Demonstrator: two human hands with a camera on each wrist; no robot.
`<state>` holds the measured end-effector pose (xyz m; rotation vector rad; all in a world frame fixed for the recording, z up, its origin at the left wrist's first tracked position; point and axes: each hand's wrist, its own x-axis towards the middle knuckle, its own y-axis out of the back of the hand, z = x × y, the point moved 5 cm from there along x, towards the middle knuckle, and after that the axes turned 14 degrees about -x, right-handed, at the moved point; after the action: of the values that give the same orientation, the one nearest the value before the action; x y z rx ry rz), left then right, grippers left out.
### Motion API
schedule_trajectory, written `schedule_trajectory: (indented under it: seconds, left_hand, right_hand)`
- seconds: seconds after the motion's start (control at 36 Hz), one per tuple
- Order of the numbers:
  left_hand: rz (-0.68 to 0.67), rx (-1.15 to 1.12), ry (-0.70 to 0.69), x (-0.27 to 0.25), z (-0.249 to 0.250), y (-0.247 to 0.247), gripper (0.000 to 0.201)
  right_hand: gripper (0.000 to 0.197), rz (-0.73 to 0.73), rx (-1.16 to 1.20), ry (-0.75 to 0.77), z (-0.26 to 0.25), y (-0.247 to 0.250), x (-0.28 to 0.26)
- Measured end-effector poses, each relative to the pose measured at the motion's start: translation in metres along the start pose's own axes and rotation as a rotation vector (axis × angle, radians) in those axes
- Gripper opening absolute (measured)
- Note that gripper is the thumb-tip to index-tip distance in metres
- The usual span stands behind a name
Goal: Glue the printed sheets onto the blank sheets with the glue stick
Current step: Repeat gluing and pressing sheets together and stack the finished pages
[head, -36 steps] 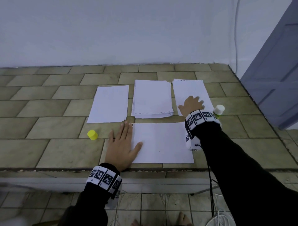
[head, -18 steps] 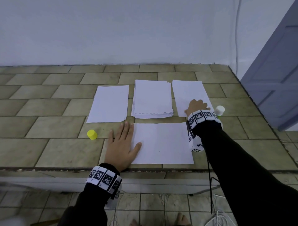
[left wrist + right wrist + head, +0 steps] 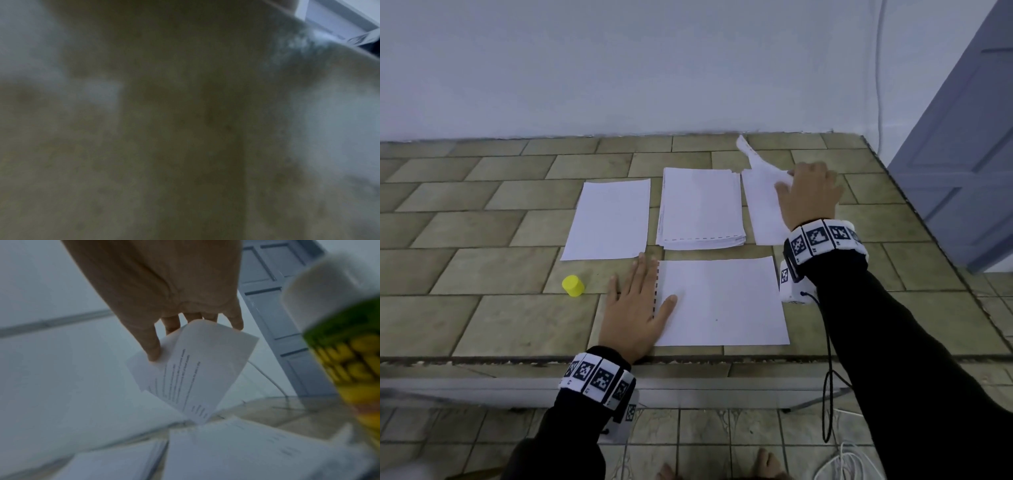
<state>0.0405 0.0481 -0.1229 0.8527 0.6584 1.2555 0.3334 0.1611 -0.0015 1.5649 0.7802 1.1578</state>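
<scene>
My right hand (image 3: 796,186) pinches a printed sheet (image 3: 762,171) and peels it up off the right-hand pile (image 3: 765,222); its far corner curls into the air. The right wrist view shows my thumb and fingers on that sheet (image 3: 193,369), text lines on its underside. The green and yellow glue stick (image 3: 337,331) stands uncapped just right of that wrist; in the head view my right wrist hides it. My left hand (image 3: 635,301) lies flat on the left edge of the near sheet (image 3: 722,301). The left wrist view is a dark blur.
A thick stack of sheets (image 3: 700,209) sits mid-table and a single blank sheet (image 3: 609,219) to its left. The yellow glue cap (image 3: 573,285) lies left of my left hand. Wall behind, a blue door (image 3: 969,171) at right, table edge (image 3: 688,358) near me.
My right hand moved from resting on the right-hand pile to its far side and lifted the top sheet, whose corner now curls up. The left hand stayed put.
</scene>
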Motion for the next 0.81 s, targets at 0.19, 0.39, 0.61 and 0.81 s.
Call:
schedule_trajectory:
  seconds: [0.19, 0.39, 0.61, 0.81]
  left_hand:
    - [0.173, -0.45, -0.042, -0.002, -0.003, 0.012, 0.076]
    - [0.329, -1.109, 0.097, -0.005, 0.003, 0.037, 0.057]
    - [0.034, -1.255, 0.283, -0.003, 0.013, 0.043, 0.042]
    - [-0.06, -1.081, 0.226, -0.006, 0.012, 0.033, 0.041]
  right_hand:
    - [0.028, 0.055, 0.455, 0.299, -0.013, 0.045, -0.047]
    - [0.026, -0.206, 0.645, 0.488, -0.007, 0.026, -0.106]
    - [0.03, -0.422, 0.63, 0.469, 0.009, -0.014, -0.129]
    - [0.045, -0.522, 0.797, 0.294, 0.026, -0.022, -0.13]
